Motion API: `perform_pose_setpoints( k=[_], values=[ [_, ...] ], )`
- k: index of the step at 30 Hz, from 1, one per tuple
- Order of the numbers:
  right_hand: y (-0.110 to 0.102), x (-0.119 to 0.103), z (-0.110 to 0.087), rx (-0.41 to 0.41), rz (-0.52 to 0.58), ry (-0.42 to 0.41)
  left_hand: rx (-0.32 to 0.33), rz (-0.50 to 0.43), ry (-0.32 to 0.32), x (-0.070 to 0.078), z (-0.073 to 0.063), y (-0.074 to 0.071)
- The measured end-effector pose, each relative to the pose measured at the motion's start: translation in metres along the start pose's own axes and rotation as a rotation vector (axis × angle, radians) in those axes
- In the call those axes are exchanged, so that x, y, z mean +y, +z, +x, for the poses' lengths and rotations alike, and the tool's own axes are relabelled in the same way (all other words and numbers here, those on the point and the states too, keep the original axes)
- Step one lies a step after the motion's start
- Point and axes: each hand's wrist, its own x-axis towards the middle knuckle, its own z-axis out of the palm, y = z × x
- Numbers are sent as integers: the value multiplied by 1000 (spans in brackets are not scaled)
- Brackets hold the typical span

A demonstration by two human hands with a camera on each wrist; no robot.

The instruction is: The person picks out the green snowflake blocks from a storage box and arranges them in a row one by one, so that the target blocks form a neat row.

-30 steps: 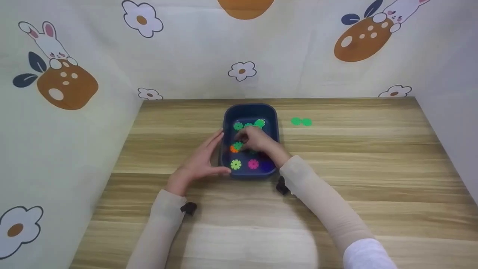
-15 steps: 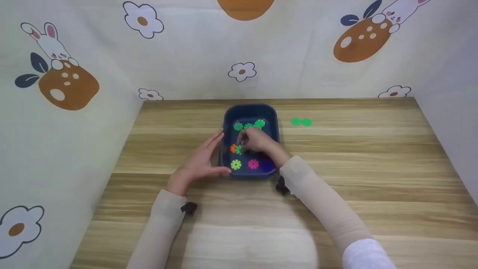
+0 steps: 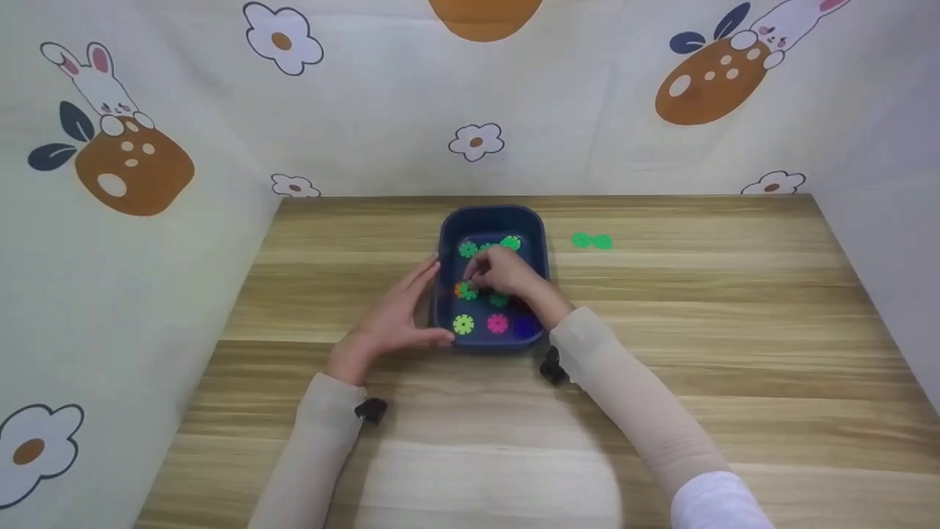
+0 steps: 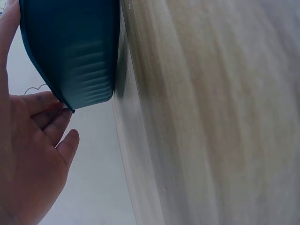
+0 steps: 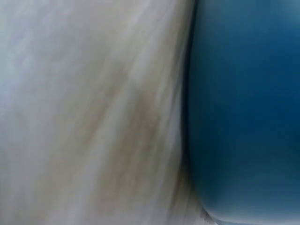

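Note:
My right hand [image 3: 505,270] reaches into a dark blue plastic tray [image 3: 493,218] in the head view and pinches a green notched disc [image 3: 467,292]. An orange notched disc [image 3: 457,289] lies partly hidden behind it. My left hand [image 3: 393,314] touches the tray's left rim with straight fingers, its thumb by the near left corner. Fingertips at the rim also show in the left wrist view, where the tray's outer wall [image 4: 75,56] fills the top. In the right wrist view only the tray's side and blurred tabletop appear, with no hand.
Along the tray's near end lie a yellow-green disc [image 3: 463,324], a pink disc [image 3: 498,323] and a dark blue disc [image 3: 524,328]. Several green discs [image 3: 468,250] are farther back inside. Two green discs [image 3: 591,241] sit on the wooden table [image 3: 705,330] to the right.
The green disc in my right fingers shifts slightly to and fro over the orange one, and its tilt changes. My left hand and the tray stay in place.

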Motion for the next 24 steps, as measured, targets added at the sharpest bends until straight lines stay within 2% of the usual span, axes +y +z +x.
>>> perform_pose_setpoints(
  k=[13, 18, 24],
  values=[
    [1, 3, 0, 55, 37, -6, -5, 8, 1, -3, -1, 3],
    [0, 2, -1, 84, 89, -19, -7, 8, 3, -2, -1, 2],
    [-6, -2, 0, 157, 157, -53, 5, 34, 17, -1, 1, 0]
  ],
)
